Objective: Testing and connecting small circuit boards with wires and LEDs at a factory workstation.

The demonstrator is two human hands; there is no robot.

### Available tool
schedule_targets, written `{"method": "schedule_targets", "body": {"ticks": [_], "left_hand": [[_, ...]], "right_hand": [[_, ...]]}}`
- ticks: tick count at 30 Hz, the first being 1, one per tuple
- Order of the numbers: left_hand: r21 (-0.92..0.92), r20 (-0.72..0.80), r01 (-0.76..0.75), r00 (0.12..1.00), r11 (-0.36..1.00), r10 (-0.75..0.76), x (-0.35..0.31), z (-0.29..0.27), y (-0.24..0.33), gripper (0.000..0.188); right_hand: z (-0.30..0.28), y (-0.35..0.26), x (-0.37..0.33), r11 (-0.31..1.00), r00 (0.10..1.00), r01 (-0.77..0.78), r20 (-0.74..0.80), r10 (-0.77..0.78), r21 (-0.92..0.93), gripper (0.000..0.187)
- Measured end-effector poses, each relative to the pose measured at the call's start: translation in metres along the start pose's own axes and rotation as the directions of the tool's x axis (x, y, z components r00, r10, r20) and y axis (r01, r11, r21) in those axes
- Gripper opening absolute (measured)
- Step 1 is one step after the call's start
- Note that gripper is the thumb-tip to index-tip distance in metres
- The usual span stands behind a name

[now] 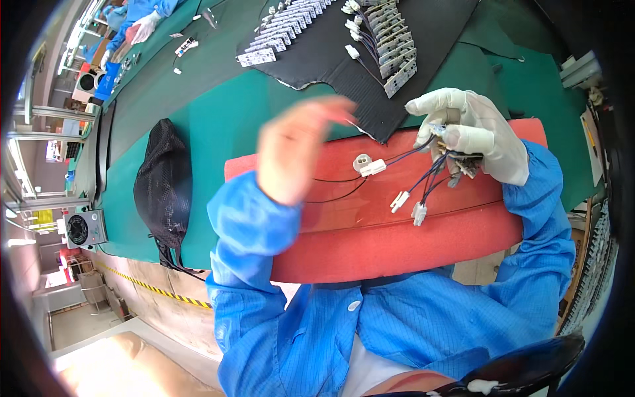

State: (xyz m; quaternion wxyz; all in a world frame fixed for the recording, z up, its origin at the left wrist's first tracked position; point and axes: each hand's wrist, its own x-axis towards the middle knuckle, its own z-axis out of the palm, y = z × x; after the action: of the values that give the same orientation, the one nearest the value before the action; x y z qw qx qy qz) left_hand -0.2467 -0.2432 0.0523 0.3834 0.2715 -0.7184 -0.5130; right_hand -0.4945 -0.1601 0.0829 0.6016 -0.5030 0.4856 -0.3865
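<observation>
My right hand (pixel 493 135), in a white glove, is closed around a small circuit board (pixel 468 165) with blue and black leads. White plugs (pixel 399 201) dangle from those leads over a red foam pad (pixel 397 248). Another lead ends in a white connector (pixel 374 168) beside a round white socket piece (pixel 362 161); two thin black wires run left from there. My bare left hand (pixel 291 152) is raised above the pad's left part, its fingers pointing right. Motion smears them, so whether they hold anything cannot be made out.
Rows of circuit boards (pixel 397 56), some with plugged leads, lie on a black corrugated sheet (pixel 317 106) at the back. A black mesh bag (pixel 163 185) rests on the green mat (pixel 215 122) at left, near a small fan (pixel 86 229). A co-worker's gloved hand (pixel 145 28) shows far left.
</observation>
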Motion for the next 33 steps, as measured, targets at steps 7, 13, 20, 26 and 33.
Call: {"method": "schedule_targets", "body": {"ticks": [7,13,20,26,33], "left_hand": [[-0.072,0.364,0.227,0.913,0.971,-0.186,-0.013,0.029,0.004,0.019],[-0.642,0.177,0.335,0.94,0.69,-0.291,-0.014,0.027,-0.014,0.015],[-0.853,0.107,0.218,0.962,0.474,-0.249,-0.012,0.026,-0.013,0.015],[-0.323,-0.004,0.118,0.992,0.939,-0.126,-0.013,0.025,-0.006,0.013],[-0.075,0.024,0.149,0.989,0.986,-0.148,-0.023,0.022,-0.006,0.014]], "right_hand": [[0.006,-0.003,-0.001,0.977,0.98,0.156,-0.098,-0.171,-0.142,0.052],[0.012,-0.005,0.004,0.988,0.994,-0.111,0.004,0.112,-0.103,0.055],[0.011,0.007,0.004,0.995,0.998,-0.037,0.054,0.043,-0.095,0.057],[0.015,-0.007,-0.003,0.991,0.998,-0.07,-0.01,0.07,-0.113,0.056],[-0.008,0.016,-0.019,0.868,0.958,0.09,-0.197,-0.21,-0.489,0.044]]}}
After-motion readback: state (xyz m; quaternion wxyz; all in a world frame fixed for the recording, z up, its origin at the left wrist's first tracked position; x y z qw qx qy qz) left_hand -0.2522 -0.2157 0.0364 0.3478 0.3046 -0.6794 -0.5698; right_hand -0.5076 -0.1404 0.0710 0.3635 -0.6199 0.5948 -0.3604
